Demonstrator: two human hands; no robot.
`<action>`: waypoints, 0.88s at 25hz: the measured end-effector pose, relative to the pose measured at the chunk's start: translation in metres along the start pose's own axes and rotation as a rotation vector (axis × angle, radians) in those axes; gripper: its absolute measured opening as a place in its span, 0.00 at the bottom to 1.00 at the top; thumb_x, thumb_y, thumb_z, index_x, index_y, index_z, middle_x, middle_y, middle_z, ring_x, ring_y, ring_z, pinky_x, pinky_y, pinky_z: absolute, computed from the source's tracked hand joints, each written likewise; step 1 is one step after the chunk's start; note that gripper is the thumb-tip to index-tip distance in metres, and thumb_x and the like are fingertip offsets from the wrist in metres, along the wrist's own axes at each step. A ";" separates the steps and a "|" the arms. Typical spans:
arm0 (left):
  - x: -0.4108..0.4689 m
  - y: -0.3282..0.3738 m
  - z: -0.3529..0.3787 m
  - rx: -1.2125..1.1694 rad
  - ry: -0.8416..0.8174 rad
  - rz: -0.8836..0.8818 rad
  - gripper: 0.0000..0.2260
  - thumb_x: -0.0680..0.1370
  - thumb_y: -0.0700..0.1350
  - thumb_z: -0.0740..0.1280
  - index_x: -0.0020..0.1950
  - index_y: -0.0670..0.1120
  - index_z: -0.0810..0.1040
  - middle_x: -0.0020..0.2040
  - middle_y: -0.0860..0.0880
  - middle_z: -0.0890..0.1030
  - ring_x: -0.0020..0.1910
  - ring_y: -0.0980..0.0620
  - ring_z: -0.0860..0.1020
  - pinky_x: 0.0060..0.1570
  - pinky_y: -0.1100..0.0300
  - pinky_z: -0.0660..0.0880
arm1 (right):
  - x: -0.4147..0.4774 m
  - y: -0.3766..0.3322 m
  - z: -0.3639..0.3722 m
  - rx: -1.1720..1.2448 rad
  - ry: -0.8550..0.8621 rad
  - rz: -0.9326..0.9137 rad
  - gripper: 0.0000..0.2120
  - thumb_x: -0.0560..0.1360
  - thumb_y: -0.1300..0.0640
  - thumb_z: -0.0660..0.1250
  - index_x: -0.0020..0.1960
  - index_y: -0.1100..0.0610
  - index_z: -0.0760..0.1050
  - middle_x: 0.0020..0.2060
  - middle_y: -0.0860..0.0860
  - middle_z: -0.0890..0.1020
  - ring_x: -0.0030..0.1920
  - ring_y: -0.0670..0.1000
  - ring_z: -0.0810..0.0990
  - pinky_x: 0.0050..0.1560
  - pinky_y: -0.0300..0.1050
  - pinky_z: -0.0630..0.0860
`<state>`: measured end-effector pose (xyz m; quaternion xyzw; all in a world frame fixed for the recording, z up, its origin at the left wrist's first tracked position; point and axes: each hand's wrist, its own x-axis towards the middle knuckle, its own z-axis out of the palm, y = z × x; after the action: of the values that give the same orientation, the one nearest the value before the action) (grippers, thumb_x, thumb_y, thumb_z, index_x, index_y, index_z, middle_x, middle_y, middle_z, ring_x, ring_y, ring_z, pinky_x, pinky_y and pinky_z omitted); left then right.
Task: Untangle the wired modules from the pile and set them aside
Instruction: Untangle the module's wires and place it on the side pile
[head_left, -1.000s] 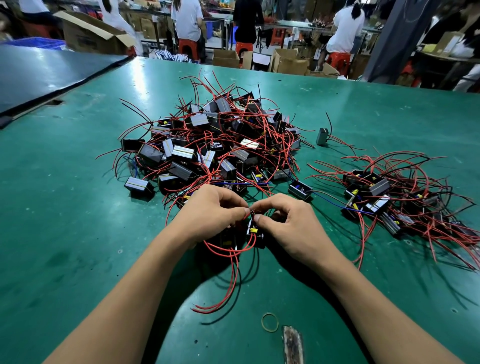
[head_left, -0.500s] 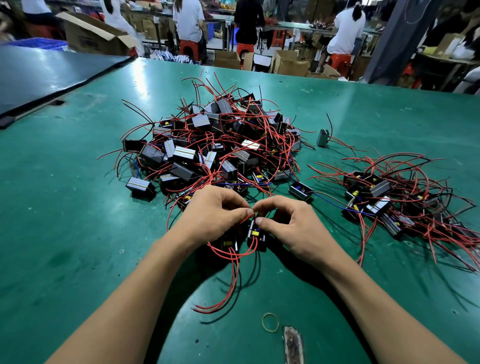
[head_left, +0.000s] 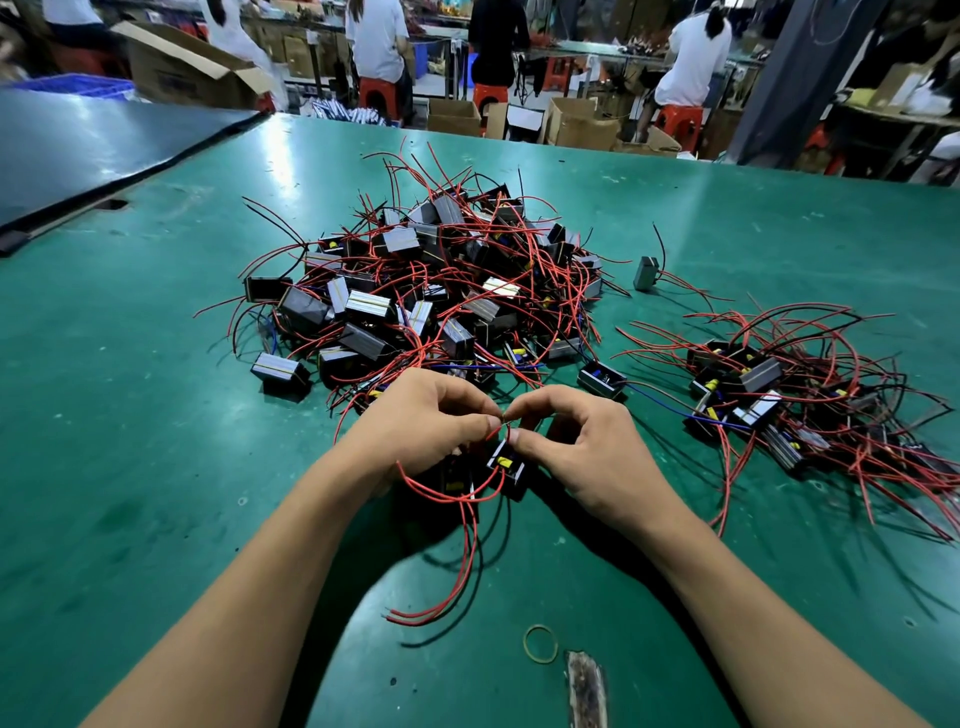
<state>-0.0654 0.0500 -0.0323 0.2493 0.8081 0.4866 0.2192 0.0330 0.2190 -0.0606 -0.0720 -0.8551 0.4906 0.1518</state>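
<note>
Wired module sits just in front of the pile, between both hands: left hand grip closed in a thumb-forefinger pinch on its red lead, right hand grip pinching the same lead just above the module body, fingertips touching. Bare green table left of the pile and toward the near edge; smaller bunch lies right of the pile, apart from it. Versus 0.5 s ago: hands and module practically unmoved.

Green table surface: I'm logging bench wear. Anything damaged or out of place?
Yes. Near the front edge a brownish strip looks scraped through the green table, with a loose rubber band lying beside it.
</note>
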 end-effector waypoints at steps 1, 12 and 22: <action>0.000 0.000 0.001 -0.007 -0.001 -0.008 0.04 0.76 0.42 0.73 0.43 0.50 0.85 0.37 0.48 0.85 0.32 0.57 0.78 0.34 0.67 0.75 | 0.000 0.000 0.000 0.006 0.001 0.001 0.06 0.72 0.56 0.77 0.47 0.47 0.83 0.33 0.41 0.81 0.29 0.41 0.72 0.33 0.36 0.70; -0.001 0.002 0.000 -0.044 -0.059 -0.015 0.05 0.78 0.40 0.70 0.45 0.49 0.85 0.37 0.48 0.84 0.35 0.53 0.77 0.36 0.65 0.74 | 0.002 0.000 -0.001 0.125 -0.017 0.034 0.09 0.71 0.59 0.78 0.48 0.50 0.81 0.37 0.44 0.83 0.30 0.43 0.69 0.33 0.35 0.69; -0.002 0.001 0.002 -0.030 -0.034 -0.003 0.04 0.77 0.42 0.71 0.47 0.49 0.86 0.42 0.43 0.86 0.36 0.51 0.80 0.40 0.59 0.77 | 0.001 0.002 -0.001 0.001 0.047 -0.039 0.05 0.72 0.56 0.77 0.46 0.48 0.84 0.32 0.41 0.81 0.29 0.41 0.70 0.32 0.35 0.67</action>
<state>-0.0627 0.0506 -0.0321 0.2527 0.7973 0.4942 0.2373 0.0324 0.2212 -0.0621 -0.0670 -0.8521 0.4863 0.1815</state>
